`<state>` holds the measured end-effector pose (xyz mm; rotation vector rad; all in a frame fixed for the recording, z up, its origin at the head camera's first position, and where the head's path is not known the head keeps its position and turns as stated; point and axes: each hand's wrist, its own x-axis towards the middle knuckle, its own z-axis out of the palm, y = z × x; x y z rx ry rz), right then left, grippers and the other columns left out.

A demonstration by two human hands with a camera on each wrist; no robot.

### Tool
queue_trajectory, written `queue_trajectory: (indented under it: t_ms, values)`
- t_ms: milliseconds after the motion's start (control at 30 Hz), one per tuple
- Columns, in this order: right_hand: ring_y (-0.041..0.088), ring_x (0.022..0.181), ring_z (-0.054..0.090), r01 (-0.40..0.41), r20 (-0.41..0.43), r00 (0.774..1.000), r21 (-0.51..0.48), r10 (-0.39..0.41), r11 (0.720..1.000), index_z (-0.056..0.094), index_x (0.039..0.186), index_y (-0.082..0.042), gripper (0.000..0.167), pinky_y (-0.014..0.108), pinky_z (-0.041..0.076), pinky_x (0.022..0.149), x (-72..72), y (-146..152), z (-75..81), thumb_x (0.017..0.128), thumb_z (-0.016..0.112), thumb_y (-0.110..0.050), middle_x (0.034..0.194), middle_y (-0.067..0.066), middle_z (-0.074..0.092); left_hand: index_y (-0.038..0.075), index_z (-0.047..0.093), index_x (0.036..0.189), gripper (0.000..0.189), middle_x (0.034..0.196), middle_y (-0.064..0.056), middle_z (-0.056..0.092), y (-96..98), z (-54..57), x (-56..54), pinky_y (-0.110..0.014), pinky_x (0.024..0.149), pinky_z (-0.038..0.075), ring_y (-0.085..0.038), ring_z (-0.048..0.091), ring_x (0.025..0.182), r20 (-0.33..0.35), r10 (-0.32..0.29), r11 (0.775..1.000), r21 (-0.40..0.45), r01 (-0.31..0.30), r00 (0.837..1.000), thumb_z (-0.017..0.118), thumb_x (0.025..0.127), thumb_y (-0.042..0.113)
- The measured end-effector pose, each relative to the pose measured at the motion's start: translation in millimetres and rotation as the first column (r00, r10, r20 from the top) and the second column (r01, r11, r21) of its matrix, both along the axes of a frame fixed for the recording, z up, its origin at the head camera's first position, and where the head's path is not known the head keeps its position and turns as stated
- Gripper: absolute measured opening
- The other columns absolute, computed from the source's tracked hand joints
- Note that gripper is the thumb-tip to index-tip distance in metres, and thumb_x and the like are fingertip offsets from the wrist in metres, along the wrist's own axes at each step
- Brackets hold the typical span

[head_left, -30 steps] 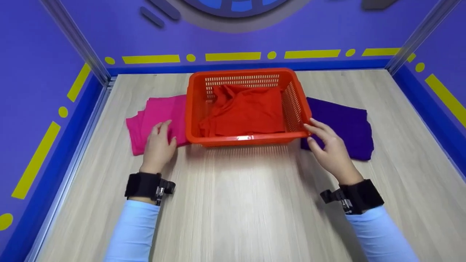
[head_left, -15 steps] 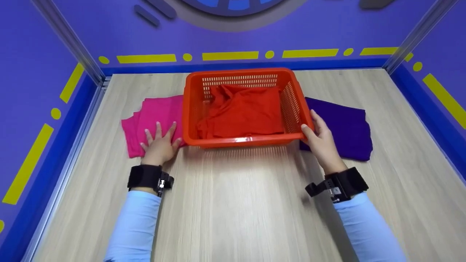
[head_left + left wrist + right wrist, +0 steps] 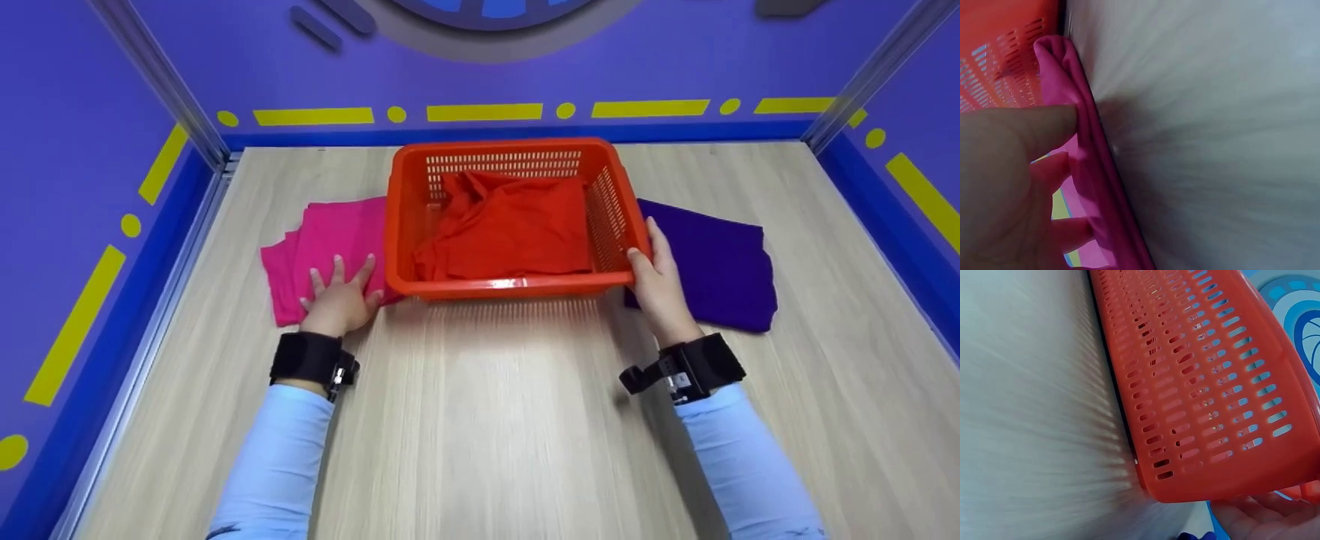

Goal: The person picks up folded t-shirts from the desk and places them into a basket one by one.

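Observation:
An orange plastic basket [image 3: 510,285] with slotted walls stands at the back middle in the head view, a folded red cloth [image 3: 525,229] lying in it. My right hand [image 3: 660,281] grips its right rim near the front corner, thumb over the rim and fingers along the outer wall [image 3: 1207,382]. Fingers spread, my left hand [image 3: 337,302] rests on a folded pink cloth [image 3: 330,232] left of the basket. In the left wrist view the thumb lies at the folded edge of the pink cloth [image 3: 1092,163]. The cloth's right side is hidden at the basket.
A folded dark purple cloth [image 3: 720,270] lies right of the basket, partly behind my right hand. Blue panels [image 3: 480,82] with yellow marks wall in the wooden table [image 3: 495,420] at the back and both sides.
My left hand has spread its fingers and settled on the pink cloth. My right hand has gone from touching the basket's corner to gripping its rim. The basket stays in place.

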<state>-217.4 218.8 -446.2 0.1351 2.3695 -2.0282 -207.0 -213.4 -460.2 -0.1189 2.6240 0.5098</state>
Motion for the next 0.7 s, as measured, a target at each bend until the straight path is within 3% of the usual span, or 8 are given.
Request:
queue_trajectory:
  t_ms: [200,267,433,533,700]
  values:
    - [0.025,0.146,0.032,-0.003,-0.015,1.000,0.043,0.004,0.999,0.003,0.165,-0.022,0.065,0.040,0.025,0.121,-0.8,0.5,-0.4,0.109,0.035,-0.016,0.168,0.009,0.014,0.022,0.007,0.164,0.069,0.164,-0.029,-0.013,0.2,-0.8,20.5,-0.086,0.100,0.008,-0.063,-0.019,0.141,-0.021,-0.021,1.000,-0.010,0.021,1.000,0.042,0.108,0.037]
    - [0.027,0.147,0.030,-0.009,-0.006,1.000,0.051,0.010,0.999,0.002,0.164,-0.020,0.065,0.041,0.023,0.121,3.0,-1.8,7.4,0.109,0.035,-0.015,0.169,0.010,0.013,0.022,0.008,0.164,0.069,0.164,-0.030,-0.011,1.2,-1.6,29.7,-0.085,0.099,0.010,-0.064,-0.018,0.141,-0.033,-0.027,0.999,-0.020,0.027,0.999,0.043,0.107,0.036]
    - [0.029,0.147,0.030,-0.021,0.007,1.000,0.055,0.020,0.998,0.002,0.164,-0.020,0.065,0.044,0.025,0.121,3.5,-2.8,11.9,0.109,0.034,-0.015,0.168,0.012,0.013,0.020,0.012,0.164,0.068,0.164,-0.031,-0.006,3.5,-0.8,59.0,-0.085,0.098,0.014,-0.065,-0.013,0.142,-0.058,-0.026,0.999,-0.035,0.024,0.998,0.046,0.107,0.036]
    - [0.027,0.146,0.031,-0.020,-0.006,1.000,0.062,0.021,0.998,0.002,0.164,-0.024,0.064,0.044,0.027,0.120,-3.4,1.6,-0.8,0.109,0.034,-0.018,0.168,0.009,0.014,0.020,0.015,0.164,0.067,0.164,-0.031,-0.005,3.3,-2.1,79.1,-0.085,0.098,0.013,-0.066,-0.011,0.141,-0.076,-0.022,0.999,-0.039,0.019,0.997,0.047,0.107,0.036]
    - [0.027,0.147,0.030,-0.019,-0.020,1.000,0.086,0.021,0.996,0.003,0.165,-0.023,0.064,0.043,0.024,0.121,-2.5,3.3,-3.1,0.109,0.034,-0.018,0.168,0.009,0.014,0.021,0.018,0.163,0.068,0.164,-0.031,-0.002,5.5,-5.4,110.1,-0.085,0.098,0.011,-0.066,-0.010,0.141,-0.099,-0.010,0.999,-0.032,0.007,0.995,0.050,0.106,0.035]
